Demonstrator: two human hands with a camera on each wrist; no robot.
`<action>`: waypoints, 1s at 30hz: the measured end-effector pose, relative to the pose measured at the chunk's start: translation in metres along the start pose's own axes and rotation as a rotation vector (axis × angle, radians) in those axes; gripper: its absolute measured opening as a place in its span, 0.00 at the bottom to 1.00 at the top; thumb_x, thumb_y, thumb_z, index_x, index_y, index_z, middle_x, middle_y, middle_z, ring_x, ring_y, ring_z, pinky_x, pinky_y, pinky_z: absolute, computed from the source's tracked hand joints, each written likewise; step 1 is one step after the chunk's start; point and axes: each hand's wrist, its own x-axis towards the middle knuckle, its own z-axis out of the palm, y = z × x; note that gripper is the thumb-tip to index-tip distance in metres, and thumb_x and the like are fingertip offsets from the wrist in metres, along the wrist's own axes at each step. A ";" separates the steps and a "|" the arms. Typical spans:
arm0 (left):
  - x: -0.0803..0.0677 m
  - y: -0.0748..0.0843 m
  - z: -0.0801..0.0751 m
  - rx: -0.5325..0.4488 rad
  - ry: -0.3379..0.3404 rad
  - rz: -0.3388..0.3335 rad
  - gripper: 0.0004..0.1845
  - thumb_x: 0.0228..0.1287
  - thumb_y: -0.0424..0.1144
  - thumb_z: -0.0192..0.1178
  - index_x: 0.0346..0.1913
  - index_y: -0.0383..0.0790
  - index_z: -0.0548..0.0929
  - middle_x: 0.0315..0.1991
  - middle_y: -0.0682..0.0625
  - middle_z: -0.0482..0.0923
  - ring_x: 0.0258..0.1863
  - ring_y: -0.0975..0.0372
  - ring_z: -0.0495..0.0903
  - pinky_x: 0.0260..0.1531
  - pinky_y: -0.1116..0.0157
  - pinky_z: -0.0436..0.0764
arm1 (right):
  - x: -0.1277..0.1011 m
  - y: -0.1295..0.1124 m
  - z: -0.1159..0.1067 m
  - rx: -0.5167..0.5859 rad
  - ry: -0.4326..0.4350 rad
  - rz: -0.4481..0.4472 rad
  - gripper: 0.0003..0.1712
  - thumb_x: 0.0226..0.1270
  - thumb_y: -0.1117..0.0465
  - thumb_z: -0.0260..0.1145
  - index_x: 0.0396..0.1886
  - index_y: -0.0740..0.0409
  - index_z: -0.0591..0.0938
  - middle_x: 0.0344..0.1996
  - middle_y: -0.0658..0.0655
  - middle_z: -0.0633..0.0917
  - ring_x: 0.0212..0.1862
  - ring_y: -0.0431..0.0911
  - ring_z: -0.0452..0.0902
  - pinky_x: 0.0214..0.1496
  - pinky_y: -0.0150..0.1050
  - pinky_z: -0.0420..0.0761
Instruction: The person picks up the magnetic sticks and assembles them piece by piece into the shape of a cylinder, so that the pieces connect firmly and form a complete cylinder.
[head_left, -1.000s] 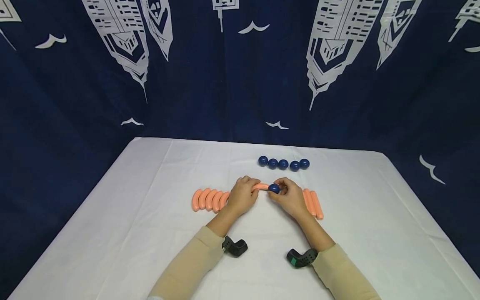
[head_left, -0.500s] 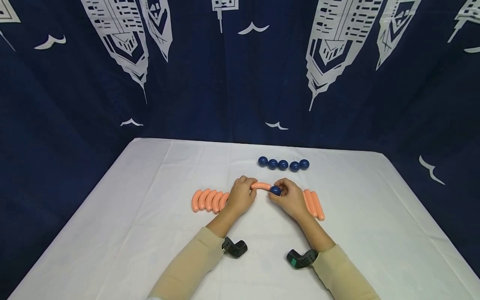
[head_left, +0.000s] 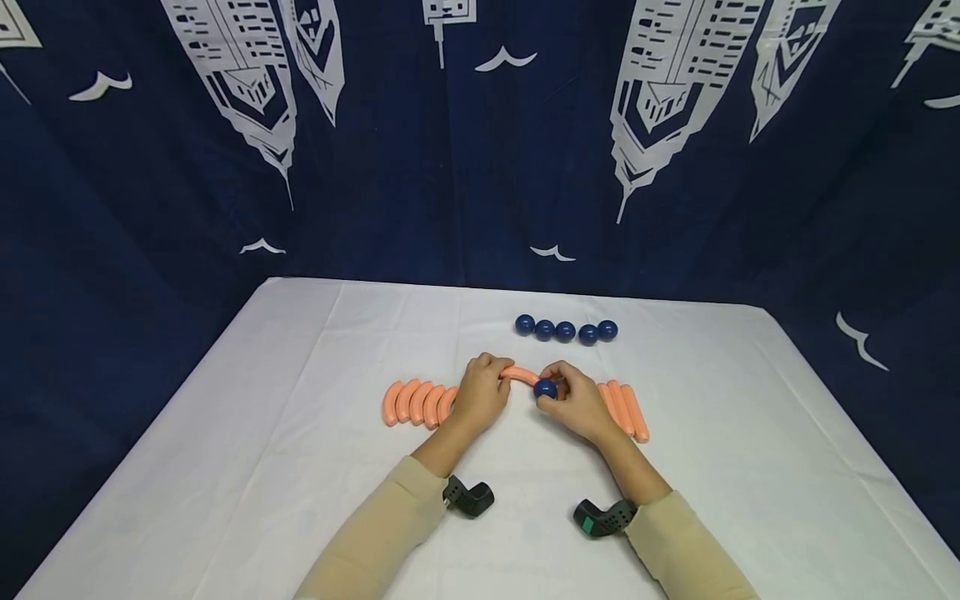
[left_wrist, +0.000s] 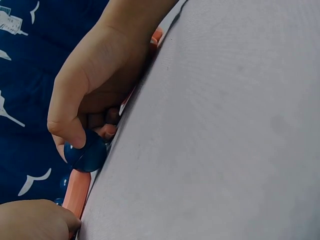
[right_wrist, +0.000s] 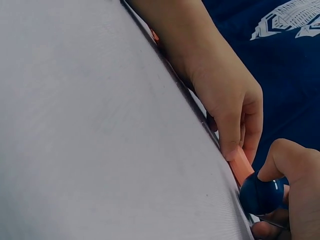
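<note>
Against the curved piece's right end, the ball sits pinched in the right hand's grip.

A white cloth covers the bench. Toward the far side, five dark blue balls lie in a close row. Nearer, a group of curved orange pieces lies side by side on the left, and straight orange pieces lie side by side on the right. Behind hangs a dark blue curtain printed with white towers and birds.
</note>
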 end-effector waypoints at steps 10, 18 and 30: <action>0.001 0.001 -0.003 0.007 -0.030 -0.019 0.16 0.63 0.30 0.63 0.53 0.35 0.83 0.43 0.43 0.79 0.42 0.51 0.76 0.46 0.59 0.76 | 0.000 0.002 0.002 0.014 0.004 -0.005 0.16 0.50 0.63 0.69 0.41 0.58 0.80 0.20 0.51 0.72 0.23 0.44 0.66 0.25 0.35 0.67; 0.004 0.007 -0.012 -0.019 -0.048 -0.024 0.15 0.62 0.31 0.62 0.52 0.35 0.83 0.44 0.43 0.80 0.45 0.52 0.79 0.48 0.58 0.77 | -0.001 0.004 0.004 0.028 0.036 -0.006 0.15 0.51 0.63 0.71 0.40 0.58 0.80 0.19 0.51 0.72 0.23 0.43 0.66 0.26 0.34 0.67; -0.002 -0.005 -0.061 -0.039 -0.233 -0.034 0.11 0.66 0.35 0.59 0.48 0.39 0.85 0.39 0.49 0.80 0.40 0.58 0.78 0.43 0.61 0.77 | -0.001 0.001 0.003 0.049 0.051 0.000 0.17 0.51 0.64 0.74 0.40 0.60 0.79 0.21 0.53 0.73 0.24 0.44 0.66 0.25 0.33 0.67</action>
